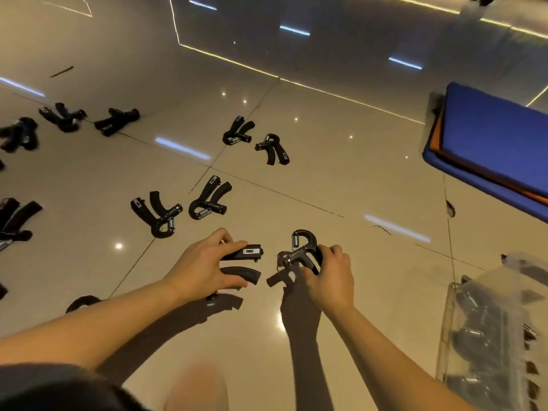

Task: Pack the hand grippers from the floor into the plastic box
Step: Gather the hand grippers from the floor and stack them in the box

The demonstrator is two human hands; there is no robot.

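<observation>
1. At the far left of the tiled floor (326, 179), a scatter of loose grippers (117, 120) lies well apart from both hands. None of them is packed yet.
2. Nearer the middle, a near pair of grippers (160, 213) lies side by side just beyond the left hand (204, 268). A far pair (237, 130) lies farther out on the tiles.
3. The left hand grips a black gripper (241, 253), with the fingers curled over the upper handle and the thumb against the lower one. Both handles stick out to the right, so its long axis runs roughly left to right, toward the other hand.
4. The right hand (329, 277) holds a second gripper (299, 250), with the fingers wrapped round one handle. The spring loop points away from the person and the free handle slants down to the left. The two held grippers are near each other but not touching.
5. The plastic box (450, 321) stands at the lower right, to the right of the right hand and closer to the person. Dark shapes behind its clear wall look like grippers already inside.
6. The right hand is the nearer one, so its load likely needs only a short sweep right and back toward the body. The left hand would have to cross in front of the right arm to reach the box.
7. A blue mat (489, 137) lies at the far right, beyond the box and apart from it.
</observation>
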